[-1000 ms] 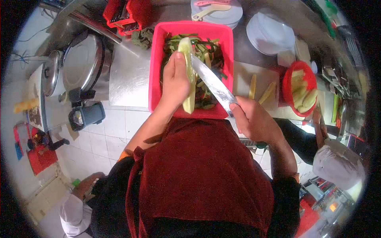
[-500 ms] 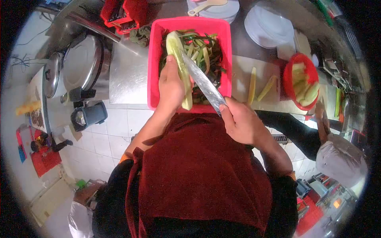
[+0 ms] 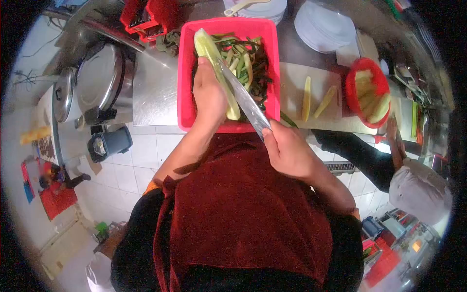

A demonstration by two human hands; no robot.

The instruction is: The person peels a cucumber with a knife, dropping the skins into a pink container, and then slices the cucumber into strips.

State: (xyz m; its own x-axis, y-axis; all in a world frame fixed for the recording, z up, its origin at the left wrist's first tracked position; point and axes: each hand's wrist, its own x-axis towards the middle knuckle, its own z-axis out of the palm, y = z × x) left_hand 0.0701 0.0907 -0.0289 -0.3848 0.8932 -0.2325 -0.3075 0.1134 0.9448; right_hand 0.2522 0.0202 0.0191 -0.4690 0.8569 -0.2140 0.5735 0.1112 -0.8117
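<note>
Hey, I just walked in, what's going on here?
A person's left hand holds a long, pale green peeled vegetable over a pink rectangular plastic tub of green peelings. Their right hand holds a steel knife, its blade against the vegetable. To the right, two pale pieces lie on a light board, beside a round red basket of peeled vegetables.

Cannot see the knife's (image 3: 245,100) handle within the right hand (image 3: 291,152), or most fingers of the left hand (image 3: 210,99) behind the cucumber (image 3: 206,46). Can see the red rack (image 3: 154,17) only partly, cut by the top edge.
</note>
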